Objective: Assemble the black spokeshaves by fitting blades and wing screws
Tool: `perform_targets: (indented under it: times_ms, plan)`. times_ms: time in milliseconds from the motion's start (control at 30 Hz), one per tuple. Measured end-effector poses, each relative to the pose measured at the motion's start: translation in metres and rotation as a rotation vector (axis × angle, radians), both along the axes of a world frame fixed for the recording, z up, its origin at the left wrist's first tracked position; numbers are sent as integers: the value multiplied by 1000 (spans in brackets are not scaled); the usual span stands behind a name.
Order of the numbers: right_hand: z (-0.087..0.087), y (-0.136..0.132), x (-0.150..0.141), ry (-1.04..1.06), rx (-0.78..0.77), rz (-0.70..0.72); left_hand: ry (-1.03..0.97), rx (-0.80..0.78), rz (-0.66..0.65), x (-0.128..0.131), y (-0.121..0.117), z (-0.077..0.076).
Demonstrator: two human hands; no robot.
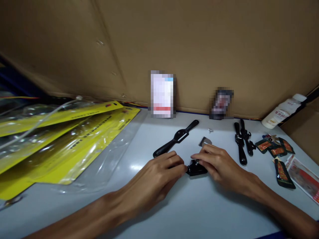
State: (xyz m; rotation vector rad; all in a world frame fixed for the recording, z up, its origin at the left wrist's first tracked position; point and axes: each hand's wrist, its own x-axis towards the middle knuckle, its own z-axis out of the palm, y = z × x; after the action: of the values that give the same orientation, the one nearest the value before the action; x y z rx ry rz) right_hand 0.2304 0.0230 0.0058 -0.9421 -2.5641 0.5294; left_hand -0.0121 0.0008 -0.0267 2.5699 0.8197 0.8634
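Observation:
A glossy black spokeshave (196,168) is between my hands, low over the table, its ends hidden by my fingers. My left hand (163,174) is closed around its left end. At its right side my right hand (220,166) is closed, thumb and fingertips pinching at the top of the body; any small part between them is too hidden to make out. A loose flat metal blade (204,141) lies just beyond my right knuckles. Farther back lie small silver screws (210,130). Another black spokeshave body (176,137) with an open slot rests behind my left hand.
Two spokeshaves (240,141) lie to the right, beside small dark packets (276,149) and a white bottle (284,111). Yellow cards in clear plastic packaging (99,146) cover the left. Against the cardboard wall (194,49) lean a bright blurred screen (162,94) and a dark blurred object (221,103).

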Motion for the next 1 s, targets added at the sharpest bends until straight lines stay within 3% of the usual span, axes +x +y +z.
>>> perform_targets:
  times_ms: [233,500,600,833,1000]
  plan:
    - [-5,-3,-4,58,116,33,12,21,17,1,-1,1]
    - [-2,-4,-14,174,-166,-187,69,55,-9,2,-4,3]
    - [1,-2,-8,109,-90,-163,66,44,-13,2,-4,4]
    - [-3,-5,-6,-57,263,-113,74,43,-4,3,-5,5]
    - [-13,-6,-13,-36,369,-122,64,39,2,3,-6,5]
